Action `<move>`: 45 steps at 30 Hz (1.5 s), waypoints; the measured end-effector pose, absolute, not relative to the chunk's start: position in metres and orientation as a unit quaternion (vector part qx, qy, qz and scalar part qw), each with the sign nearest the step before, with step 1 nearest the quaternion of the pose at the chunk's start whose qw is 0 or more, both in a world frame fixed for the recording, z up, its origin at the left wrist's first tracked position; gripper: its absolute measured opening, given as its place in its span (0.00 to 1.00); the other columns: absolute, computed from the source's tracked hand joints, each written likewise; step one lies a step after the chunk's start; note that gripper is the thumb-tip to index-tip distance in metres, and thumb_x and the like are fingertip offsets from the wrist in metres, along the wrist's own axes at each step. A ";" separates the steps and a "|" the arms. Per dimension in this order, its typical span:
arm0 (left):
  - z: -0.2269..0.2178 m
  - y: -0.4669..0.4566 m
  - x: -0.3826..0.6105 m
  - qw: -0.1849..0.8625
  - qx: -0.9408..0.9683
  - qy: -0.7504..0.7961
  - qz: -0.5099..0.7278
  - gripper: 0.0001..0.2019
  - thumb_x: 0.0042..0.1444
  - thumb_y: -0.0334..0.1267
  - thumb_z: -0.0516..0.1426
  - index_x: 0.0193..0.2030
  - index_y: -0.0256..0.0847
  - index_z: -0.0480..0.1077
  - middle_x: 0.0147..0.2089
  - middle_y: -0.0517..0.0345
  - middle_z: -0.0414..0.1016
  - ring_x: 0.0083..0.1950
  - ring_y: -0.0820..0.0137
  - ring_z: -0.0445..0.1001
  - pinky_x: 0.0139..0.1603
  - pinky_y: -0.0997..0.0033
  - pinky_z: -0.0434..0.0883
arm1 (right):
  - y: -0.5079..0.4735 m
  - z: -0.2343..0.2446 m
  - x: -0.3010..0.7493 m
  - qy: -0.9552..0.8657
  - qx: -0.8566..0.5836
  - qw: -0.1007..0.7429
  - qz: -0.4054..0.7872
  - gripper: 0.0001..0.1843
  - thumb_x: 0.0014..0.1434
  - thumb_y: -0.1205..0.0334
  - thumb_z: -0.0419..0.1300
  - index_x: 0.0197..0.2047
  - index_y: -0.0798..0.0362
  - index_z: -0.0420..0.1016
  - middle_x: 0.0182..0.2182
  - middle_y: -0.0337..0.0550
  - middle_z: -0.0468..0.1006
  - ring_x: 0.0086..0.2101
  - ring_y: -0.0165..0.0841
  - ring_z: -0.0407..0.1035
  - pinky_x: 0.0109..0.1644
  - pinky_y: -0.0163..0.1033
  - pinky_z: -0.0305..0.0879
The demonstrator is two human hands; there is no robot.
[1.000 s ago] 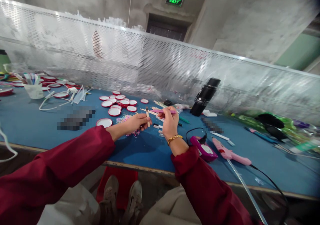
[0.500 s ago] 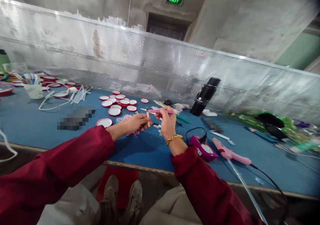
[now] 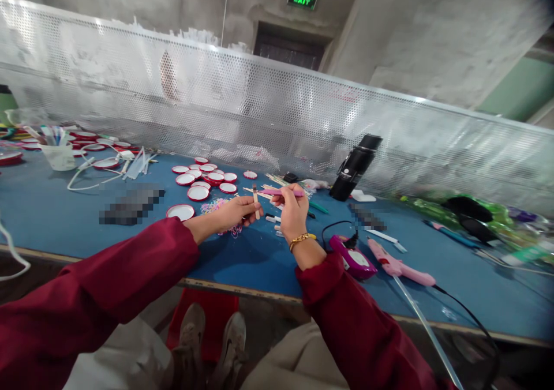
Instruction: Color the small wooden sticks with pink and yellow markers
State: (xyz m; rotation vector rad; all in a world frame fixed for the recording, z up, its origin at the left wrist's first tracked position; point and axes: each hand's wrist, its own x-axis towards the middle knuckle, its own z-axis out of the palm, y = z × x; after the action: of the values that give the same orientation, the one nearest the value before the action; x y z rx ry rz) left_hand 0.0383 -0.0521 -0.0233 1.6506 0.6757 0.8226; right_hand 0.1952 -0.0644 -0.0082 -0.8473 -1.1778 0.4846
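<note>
My left hand (image 3: 239,213) pinches a small flat wooden stick (image 3: 255,197) upright; its upper end carries dark marks. In my right hand (image 3: 294,216) is a pink pen (image 3: 272,192), held nearly level with its tip pointing left, close to the stick's upper part but slightly apart from it. Small colourful loops (image 3: 212,205), like rubber bands, lie in a heap behind and under the left hand. Behind both hands, thin wooden sticks (image 3: 270,180) are scattered. Several pens, one a white marker with a black end (image 3: 271,218), rest on the table between the hands.
Red-rimmed white lids (image 3: 198,193) spread over the blue table (image 3: 242,263) at left centre. A black bottle (image 3: 352,171) stands at the back right. A pink glue gun (image 3: 402,269) and a purple device (image 3: 352,258) lie at right. A cup of pens (image 3: 59,156) stands at left.
My right hand has shifted slightly to the right, and the pen's tip has drawn back from the stick. My left hand and the stick have stayed almost still.
</note>
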 end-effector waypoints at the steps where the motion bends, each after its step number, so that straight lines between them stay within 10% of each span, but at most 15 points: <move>1: -0.023 -0.052 0.038 0.554 0.699 0.288 0.348 0.16 0.59 0.49 0.53 0.31 0.37 0.67 0.23 0.61 0.64 0.23 0.78 0.62 0.22 0.77 0.60 | -0.064 -0.008 0.195 -0.530 -0.384 0.724 0.217 0.11 0.55 0.58 0.57 0.24 0.52 0.65 0.18 0.35 0.72 0.20 0.27 0.64 0.27 0.34 0.61; 45: -0.023 -0.052 0.039 0.556 0.700 0.276 0.353 0.16 0.57 0.50 0.54 0.32 0.36 0.67 0.25 0.61 0.65 0.23 0.78 0.62 0.22 0.78 0.58 | -0.063 -0.009 0.197 -0.544 -0.371 0.718 0.224 0.11 0.56 0.59 0.56 0.24 0.52 0.65 0.18 0.35 0.72 0.21 0.27 0.65 0.27 0.33 0.61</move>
State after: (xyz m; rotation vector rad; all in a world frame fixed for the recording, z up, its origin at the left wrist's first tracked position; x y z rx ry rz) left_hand 0.0388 -0.0524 -0.0225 1.6527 0.6515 0.8327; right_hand 0.1969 -0.0626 -0.0092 -0.8207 -1.2031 0.4957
